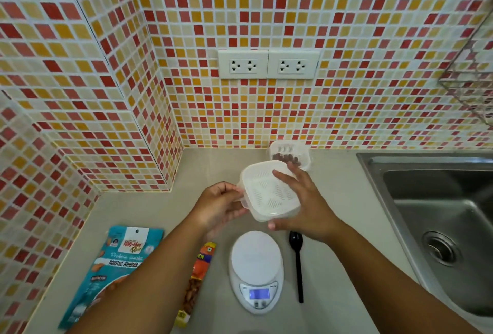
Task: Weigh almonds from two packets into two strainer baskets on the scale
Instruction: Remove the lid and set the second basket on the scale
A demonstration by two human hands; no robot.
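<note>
I hold a white strainer basket [269, 191] in the air above the counter, tilted toward me, with nothing visible inside it. My left hand [221, 204] grips its left edge and my right hand [304, 205] wraps its right side. Behind it, by the wall, a second strainer basket [290, 153] holds brown almonds. Below my hands sits the white scale [256, 267], its platform bare and its display lit. A blue almond packet [114, 261] lies at the left. An orange almond packet [198, 280] lies beside my left forearm.
A black plastic spoon [297, 261] lies just right of the scale. A steel sink [440, 227] fills the right side. The tiled wall carries two double sockets [268, 64], and a wire rack [472, 72] hangs at the upper right.
</note>
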